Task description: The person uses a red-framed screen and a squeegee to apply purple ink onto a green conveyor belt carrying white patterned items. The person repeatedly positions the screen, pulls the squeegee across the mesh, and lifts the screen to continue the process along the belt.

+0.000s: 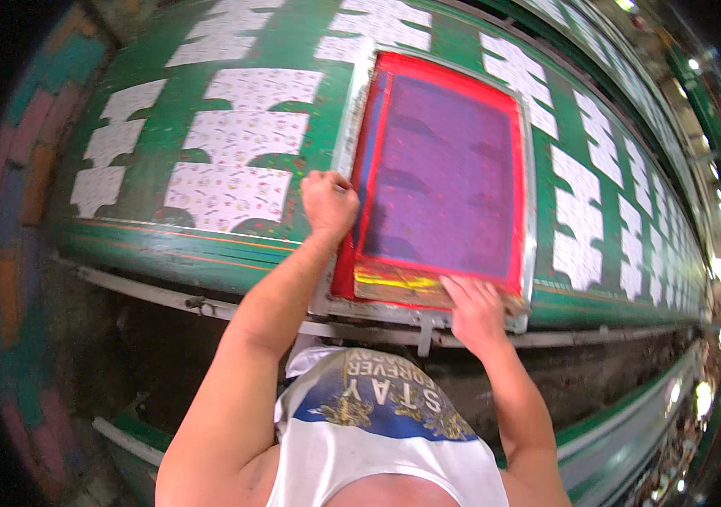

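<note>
Where right hand (476, 314) rests, squeegee (402, 289) beneath; screen (449, 190) beyond

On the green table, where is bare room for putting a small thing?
Green strips: between the two leftmost columns of white pieces, and, narrower, between those pieces and the frame. Crowded: the frame's near end, with the bar and right hand.

A green table (162, 139) bears white printed pieces (246, 135) and a framed screen (449, 177).

Screen (451, 182) purple, red-bordered; bar (398, 284) yellow-streaked; table (168, 122) green; pieces (246, 135) white (small, scattered print).
</note>
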